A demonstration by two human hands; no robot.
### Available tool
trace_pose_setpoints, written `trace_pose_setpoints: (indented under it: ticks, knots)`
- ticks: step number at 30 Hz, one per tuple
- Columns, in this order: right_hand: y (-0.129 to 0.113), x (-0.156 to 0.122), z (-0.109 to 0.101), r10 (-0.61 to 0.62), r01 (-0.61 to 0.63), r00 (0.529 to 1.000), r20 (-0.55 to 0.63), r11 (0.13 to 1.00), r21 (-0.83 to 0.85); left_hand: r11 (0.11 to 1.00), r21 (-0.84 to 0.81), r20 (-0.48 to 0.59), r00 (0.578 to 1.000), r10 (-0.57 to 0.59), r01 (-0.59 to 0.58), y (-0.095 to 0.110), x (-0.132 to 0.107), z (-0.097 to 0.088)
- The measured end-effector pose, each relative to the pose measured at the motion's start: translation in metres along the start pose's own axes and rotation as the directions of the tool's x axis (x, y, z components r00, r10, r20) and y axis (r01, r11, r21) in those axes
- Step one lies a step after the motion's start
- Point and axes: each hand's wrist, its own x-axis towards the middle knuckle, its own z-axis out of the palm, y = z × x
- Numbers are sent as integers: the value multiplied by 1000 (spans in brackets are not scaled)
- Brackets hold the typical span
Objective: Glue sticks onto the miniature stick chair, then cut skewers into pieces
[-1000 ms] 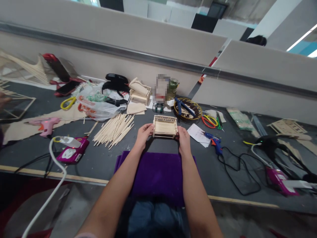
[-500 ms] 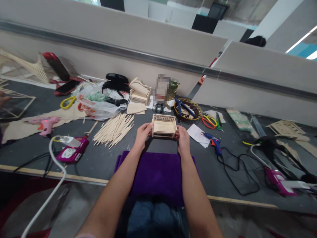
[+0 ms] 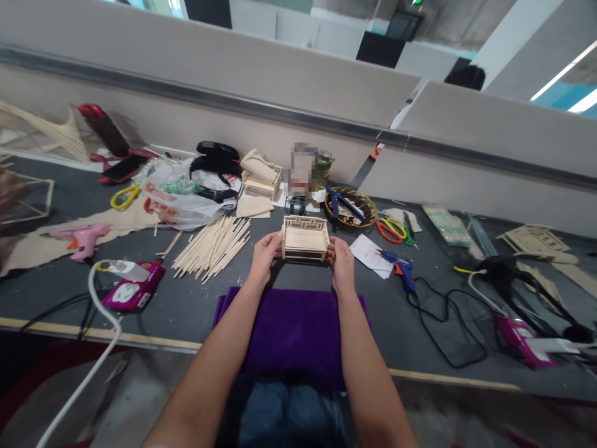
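Observation:
A miniature bench (image 3: 305,239) of pale wooden sticks, with a slatted seat and a latticed back, is held upright over the table in front of me. My left hand (image 3: 265,254) grips its left end, thumb at the near side. At its right end my right hand (image 3: 342,259) is closed on the frame, the fingertips partly behind it. Below my wrists lies a folded purple cloth (image 3: 293,330) at the table's near edge. A pile of loose thin wooden sticks (image 3: 212,249) lies to the left of my left hand.
A blue glue gun (image 3: 402,269) with a black cord lies right, beside white paper (image 3: 372,255). Behind are a wicker basket (image 3: 373,214) with blue pliers and another small stick bench (image 3: 263,183). Left are a pink glue gun (image 3: 83,239), a plastic bag (image 3: 177,202) and another person's blurred hand (image 3: 9,190).
The whole view has shifted slightly, so most things appear a little further left. Both hands keep their hold on the bench. The other person's hand at far left has moved further into view.

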Motion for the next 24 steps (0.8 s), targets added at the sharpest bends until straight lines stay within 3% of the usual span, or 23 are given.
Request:
trace_pose_setpoints:
  ticks: [24]
  knots:
    - [1,0,-1,-37,37,999,1,999,17,999,-37,5,1000,25,-25,-1,0,0]
